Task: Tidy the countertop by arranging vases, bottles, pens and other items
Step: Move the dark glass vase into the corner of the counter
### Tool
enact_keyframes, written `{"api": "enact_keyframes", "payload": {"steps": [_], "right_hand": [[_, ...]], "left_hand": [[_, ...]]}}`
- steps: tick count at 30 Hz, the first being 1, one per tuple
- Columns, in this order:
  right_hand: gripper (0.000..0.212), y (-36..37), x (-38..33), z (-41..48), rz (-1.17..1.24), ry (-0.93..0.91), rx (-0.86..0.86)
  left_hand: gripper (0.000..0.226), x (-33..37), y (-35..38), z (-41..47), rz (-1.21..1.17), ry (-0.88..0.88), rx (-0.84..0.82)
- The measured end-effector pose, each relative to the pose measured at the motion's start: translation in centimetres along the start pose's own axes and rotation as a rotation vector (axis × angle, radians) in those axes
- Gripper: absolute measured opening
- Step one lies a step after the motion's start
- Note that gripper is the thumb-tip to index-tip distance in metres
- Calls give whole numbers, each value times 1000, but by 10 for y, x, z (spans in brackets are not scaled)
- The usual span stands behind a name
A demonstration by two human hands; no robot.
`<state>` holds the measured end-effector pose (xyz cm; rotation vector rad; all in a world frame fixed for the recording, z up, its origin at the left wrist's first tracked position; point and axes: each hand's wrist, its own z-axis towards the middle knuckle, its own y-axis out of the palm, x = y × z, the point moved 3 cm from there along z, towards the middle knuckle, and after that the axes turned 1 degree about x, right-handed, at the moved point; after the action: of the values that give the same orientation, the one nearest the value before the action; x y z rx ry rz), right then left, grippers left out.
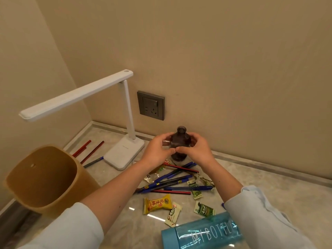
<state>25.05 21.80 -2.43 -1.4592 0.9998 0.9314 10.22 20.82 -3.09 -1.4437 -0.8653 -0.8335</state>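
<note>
Head view: both hands wrap a small dark vase (180, 141). Left hand (158, 151) grips its left side, right hand (195, 150) its right, thumbs nearly meeting in front of the body. Vase is brown-purple translucent glass, rounded body, short narrow neck, open flared mouth, upright. Base sits at or just above the countertop (269, 186); cannot tell if it touches.

Landmark is the white desk lamp (124, 153), base on the counter near the back wall, arm folded out to the left. Vase is just right of the lamp base, close to the wall. Grey wall socket (150, 105) is on the wall above and right of the lamp base. Red pens (86, 150) and one dark pen lie left of the lamp base. A loose pile of blue and red pens (172, 180) lies in front and right of the lamp, just below the vase. Snack packets are scattered nearer the camera: yellow packet (157, 203), green-white packets (203, 209). Blue translucent bottle (199, 234) marked "MY BOTTLE" lies on its side at the bottom edge. Tan open-top bin (46, 178) is well left of the lamp, tilted. Light blue sleeves on both arms.
</note>
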Motion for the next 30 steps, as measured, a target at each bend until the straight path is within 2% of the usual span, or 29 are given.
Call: {"api": "enact_keyframes", "payload": {"steps": [3,7,10,12,15,19,22,25,27,30], "right_hand": [[61,2,-2,-6,-29,12,-18],[78,-1,-22,-19,-39,-22,67],[65,-5,-54,-31,3,-171,226],[56,-2,-80,-42,56,-257,254],[50,13,-116,-54,111,-332,187],[48,45,-156,-65,155,-325,26],[49,66,-171,-66,141,-294,-50],[55,84,-180,-62,133,-258,-87],[54,94,-185,-60,127,-248,-112],[57,106,-184,-52,115,-210,-122]], "left_hand": [[65,3,-3,-6,16,-24,-57],[59,20,-18,-19,6,-40,-12],[50,48,-42,-36,-64,25,51],[44,71,-66,-52,-101,92,111],[35,103,-106,-74,-141,199,197],[31,128,-160,-101,-153,303,325],[30,131,-196,-115,43,368,471],[35,124,-223,-119,454,339,593],[42,115,-233,-113,661,254,563],[49,102,-235,-104,788,124,421]]}}
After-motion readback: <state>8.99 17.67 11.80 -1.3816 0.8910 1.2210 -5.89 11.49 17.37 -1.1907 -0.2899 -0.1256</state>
